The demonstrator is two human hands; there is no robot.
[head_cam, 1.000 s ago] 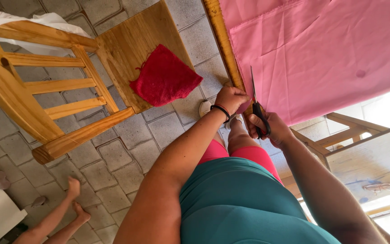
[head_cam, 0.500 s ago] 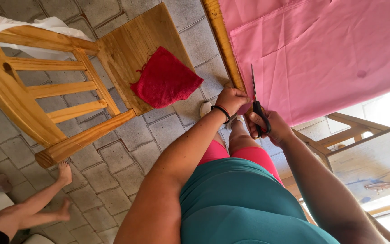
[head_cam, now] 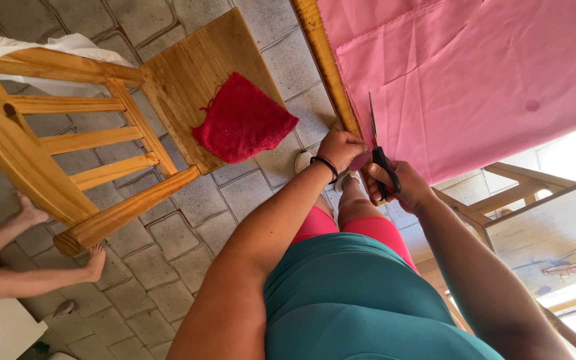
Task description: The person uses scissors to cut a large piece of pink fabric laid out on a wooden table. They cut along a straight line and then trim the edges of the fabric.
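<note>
Right hand (head_cam: 398,187) gripping black-handled scissors (head_cam: 376,150), left hand (head_cam: 341,148) pinching the pink fabric (head_cam: 475,80) edge beside them.

Hands barely moved since half a second ago; the bare feet (head_cam: 95,261) at 8 o'clock slid lower. Scissors run lengthwise, tips pointing 12 o'clock into the fabric. Farther off at 10 o'clock, a red cloth (head_cam: 243,123) on the wooden chair (head_cam: 188,67).

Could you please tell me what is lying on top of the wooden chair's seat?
A fuzzy red cloth lies on the wooden chair's seat; the wood beneath it is hidden.

Pink cloth (head_cam: 475,80) cut off at top, scissor handles (head_cam: 383,175) hidden by fingers (head_cam: 375,175)
</note>
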